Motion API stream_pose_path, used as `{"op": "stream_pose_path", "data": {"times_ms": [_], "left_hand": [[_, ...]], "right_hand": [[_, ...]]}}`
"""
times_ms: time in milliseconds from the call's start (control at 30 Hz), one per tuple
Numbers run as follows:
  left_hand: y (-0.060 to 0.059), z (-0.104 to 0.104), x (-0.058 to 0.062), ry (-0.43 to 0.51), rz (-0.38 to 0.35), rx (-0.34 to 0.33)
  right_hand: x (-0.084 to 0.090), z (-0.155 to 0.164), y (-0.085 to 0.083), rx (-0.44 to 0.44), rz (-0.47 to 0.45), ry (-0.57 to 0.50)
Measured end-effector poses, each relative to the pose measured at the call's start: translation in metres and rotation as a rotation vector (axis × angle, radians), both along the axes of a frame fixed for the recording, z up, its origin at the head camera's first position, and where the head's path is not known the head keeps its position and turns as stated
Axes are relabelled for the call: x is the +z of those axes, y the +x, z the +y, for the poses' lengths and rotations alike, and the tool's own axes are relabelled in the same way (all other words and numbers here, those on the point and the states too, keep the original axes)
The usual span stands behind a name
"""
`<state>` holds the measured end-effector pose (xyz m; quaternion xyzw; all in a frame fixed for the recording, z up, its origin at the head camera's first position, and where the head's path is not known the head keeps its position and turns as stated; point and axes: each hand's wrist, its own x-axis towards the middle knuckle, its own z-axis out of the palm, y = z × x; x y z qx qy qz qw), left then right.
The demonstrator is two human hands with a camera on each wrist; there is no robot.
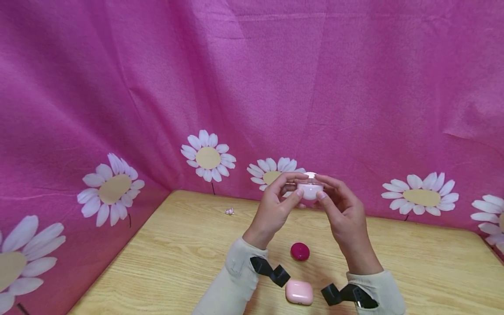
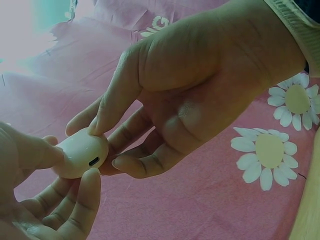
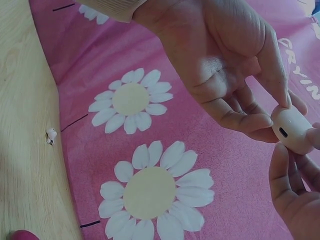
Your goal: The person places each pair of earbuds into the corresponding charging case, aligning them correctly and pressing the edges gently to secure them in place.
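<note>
Both hands raise a small glossy white earbud case (image 1: 310, 191) above the table. My left hand (image 1: 271, 212) pinches its left side, the thumb in front and the fingers behind. On the opposite side, my right hand (image 1: 348, 214) grips it with thumb and fingertips. A bright rounded part shows above a grey band at the case's top in the head view. Its dark charging slot (image 2: 94, 161) faces the left wrist camera. The left wrist view shows mostly the right hand (image 2: 195, 85), the right wrist view mostly the left (image 3: 215, 65).
Small white earbuds (image 1: 229, 211) lie at the back left of the wooden table (image 1: 189, 249). A round dark pink case (image 1: 300, 251) sits below the hands, with a light pink case (image 1: 299, 292) nearer the front. A pink daisy-print cloth (image 1: 334, 96) hangs behind.
</note>
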<state>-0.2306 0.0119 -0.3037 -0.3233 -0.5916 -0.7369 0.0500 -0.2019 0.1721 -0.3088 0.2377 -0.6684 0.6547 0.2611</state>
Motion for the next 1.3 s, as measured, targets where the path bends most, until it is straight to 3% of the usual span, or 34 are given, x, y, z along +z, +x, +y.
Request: {"op": "stream_pose_path", "data": {"times_ms": [933, 1300], "left_hand": [[-0.0004, -0.0066, 0.0020, -0.053, -0.015, -0.010], [-0.0006, -0.0066, 0.0023, -0.047, -0.021, -0.014]], "right_hand": [[0.0002, 0.0025, -0.0018, 0.027, -0.028, 0.016], [0.0030, -0.0010, 0.0018, -0.005, -0.066, -0.009]]}}
